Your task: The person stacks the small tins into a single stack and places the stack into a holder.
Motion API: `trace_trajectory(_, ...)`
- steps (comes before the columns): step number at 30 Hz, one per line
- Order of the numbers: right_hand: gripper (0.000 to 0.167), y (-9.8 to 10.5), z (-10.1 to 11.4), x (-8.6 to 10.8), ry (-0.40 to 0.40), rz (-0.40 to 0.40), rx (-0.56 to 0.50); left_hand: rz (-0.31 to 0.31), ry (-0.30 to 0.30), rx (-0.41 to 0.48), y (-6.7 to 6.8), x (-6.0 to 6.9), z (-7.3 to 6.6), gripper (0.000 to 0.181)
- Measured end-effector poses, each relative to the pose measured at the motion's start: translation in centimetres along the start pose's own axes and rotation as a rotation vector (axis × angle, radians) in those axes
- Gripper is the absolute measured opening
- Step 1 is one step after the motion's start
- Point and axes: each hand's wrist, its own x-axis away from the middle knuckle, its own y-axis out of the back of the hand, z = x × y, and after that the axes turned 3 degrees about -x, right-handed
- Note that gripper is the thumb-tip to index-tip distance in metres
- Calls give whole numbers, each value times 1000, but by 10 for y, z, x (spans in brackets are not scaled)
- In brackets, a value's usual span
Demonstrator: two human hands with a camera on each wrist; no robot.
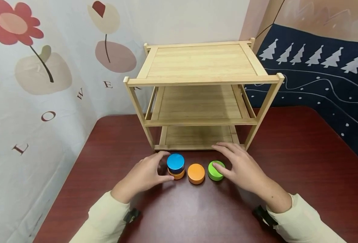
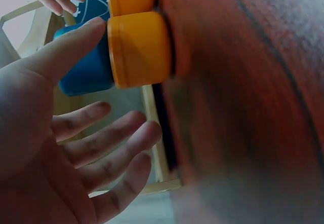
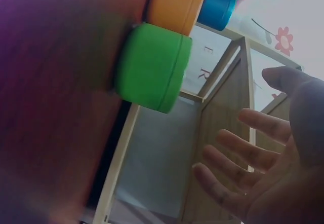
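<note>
A blue round container [image 1: 175, 163] is stacked on an orange one [image 1: 177, 174]. My left hand [image 1: 146, 172] curves around the stack's left side, thumb near its front; in the left wrist view the fingers [image 2: 109, 153] are spread and grip nothing. Right of the stack, a second orange container [image 1: 196, 174] stands alone. Farther right is a green container [image 1: 215, 170], with my right hand [image 1: 242, 165] beside it and the thumb over its top edge. The right wrist view has the green container [image 3: 153, 68] apart from that hand's relaxed fingers [image 3: 233, 163].
A three-tier wooden rack [image 1: 203, 81] stands behind the containers on the dark red table [image 1: 112, 138]. A printed curtain [image 1: 69, 44] hangs at the left, and a dark cloth with white trees [image 1: 315, 74] is at the right.
</note>
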Motion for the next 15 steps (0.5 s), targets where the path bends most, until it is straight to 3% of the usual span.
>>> trace_trajectory(6, 52, -3, -4, 0, -7, 47, 6, 73, -6, 28, -9, -11, 3, 74)
trace_trajectory(15, 48, -7, -7, 3, 37, 101, 6, 59, 18, -26, -15, -12, 1, 74)
